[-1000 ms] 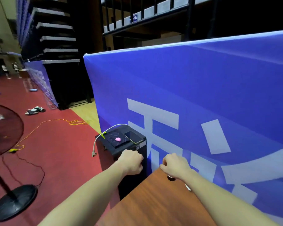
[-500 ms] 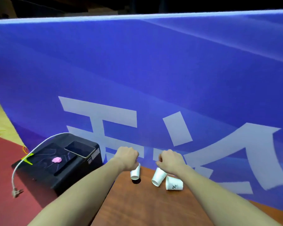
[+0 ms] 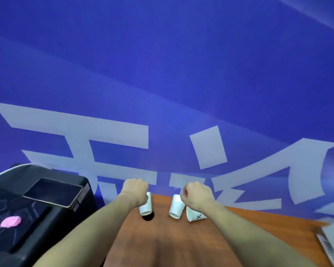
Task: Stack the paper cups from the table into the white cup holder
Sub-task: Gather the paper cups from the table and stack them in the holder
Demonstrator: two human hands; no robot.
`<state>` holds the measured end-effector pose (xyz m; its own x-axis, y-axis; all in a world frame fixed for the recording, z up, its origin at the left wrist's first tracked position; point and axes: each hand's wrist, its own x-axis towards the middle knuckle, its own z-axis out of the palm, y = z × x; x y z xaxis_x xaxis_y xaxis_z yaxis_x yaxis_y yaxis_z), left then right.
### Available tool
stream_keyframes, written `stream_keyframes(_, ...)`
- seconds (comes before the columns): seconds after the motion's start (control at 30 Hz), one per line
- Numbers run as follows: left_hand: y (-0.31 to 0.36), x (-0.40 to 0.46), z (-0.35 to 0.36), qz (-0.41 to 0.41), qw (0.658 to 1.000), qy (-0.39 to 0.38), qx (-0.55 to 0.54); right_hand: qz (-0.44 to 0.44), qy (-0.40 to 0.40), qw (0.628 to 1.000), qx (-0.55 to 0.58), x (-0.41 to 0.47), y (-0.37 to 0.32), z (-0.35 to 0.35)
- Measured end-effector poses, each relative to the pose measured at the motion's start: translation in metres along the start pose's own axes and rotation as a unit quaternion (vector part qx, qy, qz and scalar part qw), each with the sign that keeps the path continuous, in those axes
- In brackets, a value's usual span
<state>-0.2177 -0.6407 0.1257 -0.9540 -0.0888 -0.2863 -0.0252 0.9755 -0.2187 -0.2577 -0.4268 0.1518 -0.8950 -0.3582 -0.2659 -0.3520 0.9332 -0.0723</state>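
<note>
Left hand (image 3: pixel 135 192) curled round a smooth white tapered paper cup (image 3: pixel 146 206) near the glossy brown wood table (image 3: pixel 166 239) far edge; right hand (image 3: pixel 198 195) grips a second cup (image 3: pixel 176 208). Third, printed cup (image 3: pixel 196 215) lies tipped beside it, w/ bare tabletop nearer.

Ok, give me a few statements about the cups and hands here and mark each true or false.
1. The left hand grips a white cup. True.
2. The right hand is empty. False: it holds a second cup.
3. A third cup lies on its side on the wooden table. True.
4. The cups are red. False: all three are white.
5. A pink object sits on the black case. True.
</note>
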Motion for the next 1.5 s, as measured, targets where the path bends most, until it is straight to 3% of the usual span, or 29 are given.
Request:
stream_keyframes(0.7,-0.001,0.132,0.122,-0.021,0.986,-0.13,-0.107,0.05,-0.165,0.985,-0.001,0.13,0.019,0.125)
stream_keyframes(1.07,0.008,0.1,0.083,0.001,0.994,-0.081,-0.071,0.024,-0.113,0.993,0.002,0.097,0.012,0.095)
stream_keyframes(1.5,0.049,-0.012,-0.014,0.094,0.992,0.05,-0.063,0.046,0.022,0.999,-0.001,-0.039,0.026,0.009)
